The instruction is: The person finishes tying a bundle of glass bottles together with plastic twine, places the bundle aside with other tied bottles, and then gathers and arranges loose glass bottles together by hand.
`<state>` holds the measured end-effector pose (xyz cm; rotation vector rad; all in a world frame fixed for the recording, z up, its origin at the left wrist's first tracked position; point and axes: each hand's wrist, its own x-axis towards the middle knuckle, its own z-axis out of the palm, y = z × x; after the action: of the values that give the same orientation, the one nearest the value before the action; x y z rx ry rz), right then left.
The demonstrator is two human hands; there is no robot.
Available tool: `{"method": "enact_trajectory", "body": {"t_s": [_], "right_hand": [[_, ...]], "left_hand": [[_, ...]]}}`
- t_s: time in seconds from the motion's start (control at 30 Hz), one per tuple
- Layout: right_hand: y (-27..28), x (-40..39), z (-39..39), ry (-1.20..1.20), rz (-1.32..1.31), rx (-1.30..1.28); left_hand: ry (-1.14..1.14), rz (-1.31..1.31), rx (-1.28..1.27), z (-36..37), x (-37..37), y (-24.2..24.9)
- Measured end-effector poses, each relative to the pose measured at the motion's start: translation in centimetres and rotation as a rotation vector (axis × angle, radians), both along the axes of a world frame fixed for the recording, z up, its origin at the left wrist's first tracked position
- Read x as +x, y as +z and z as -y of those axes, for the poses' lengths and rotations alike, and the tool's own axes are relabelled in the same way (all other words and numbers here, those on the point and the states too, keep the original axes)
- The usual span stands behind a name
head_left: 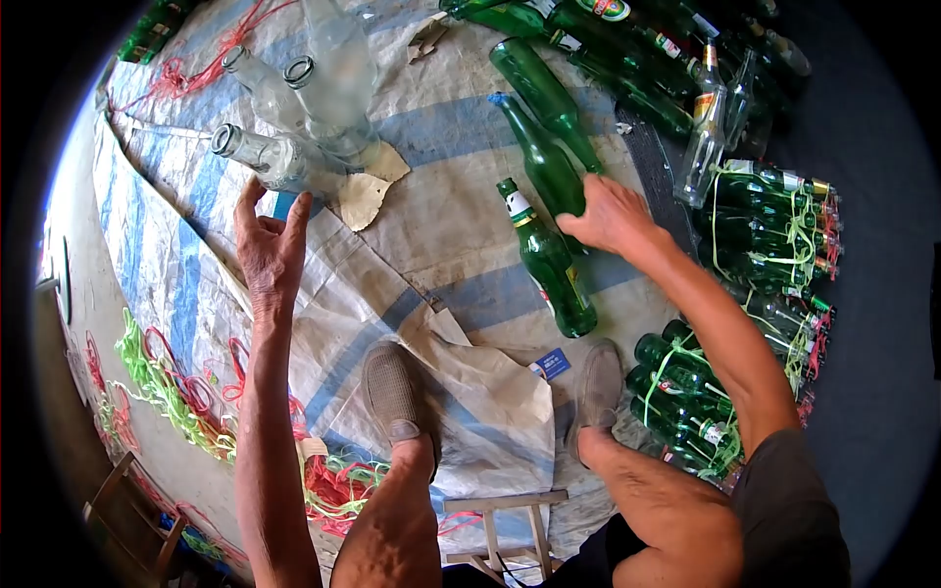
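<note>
A green bottle with a blue-tipped mouth [541, 157] lies on the striped sheet [446, 216], its lower part at the right hand [610, 218]. That hand is partly curled; whether it grips the bottle, I cannot tell. Beside the bottle lie an upper green bottle [537, 86] and a green bottle with a white neck label [555, 272]. The left hand [272, 250] is open, thumb and fingers apart, just beside the clear bottles [274, 157]. Tied bottle bundles [760, 220] sit to the right.
</note>
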<state>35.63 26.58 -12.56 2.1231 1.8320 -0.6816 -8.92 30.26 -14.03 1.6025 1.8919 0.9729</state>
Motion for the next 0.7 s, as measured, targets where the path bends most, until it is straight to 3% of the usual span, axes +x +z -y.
{"method": "enact_trajectory", "body": {"t_s": [0.1,0.13,0.23,0.3,0.47,0.63,0.7], "right_hand": [[1.3,2.1,1.9,0.003,0.036,-0.197],[1.2,3.5,2.0,0.117,0.026,-0.229],[0.6,6.5,-0.3,0.076,-0.071,-0.39],[-0.5,6.7,-1.1,-0.056,-0.199,0.02],[-3.4,4.7,-4.5,-0.04,0.006,0.352],[-7.4,5.3,-6.4,-0.113,-0.239,0.264],[-8.1,5.5,-5.9,-0.121,-0.263,0.287]], "left_hand": [[0.0,0.022,0.012,0.3,-0.2,-0.4],[-0.002,0.019,0.013,0.6,-0.4,-0.5],[-0.01,0.027,0.004,2.7,-0.6,-1.2],[-0.018,0.096,-0.065,5.5,-0.4,-2.0],[-0.01,0.168,-0.153,13.9,2.0,-2.5],[-0.099,0.162,-0.286,21.6,3.4,-3.5],[-0.235,0.133,-0.234,23.7,4.6,-3.3]]}}
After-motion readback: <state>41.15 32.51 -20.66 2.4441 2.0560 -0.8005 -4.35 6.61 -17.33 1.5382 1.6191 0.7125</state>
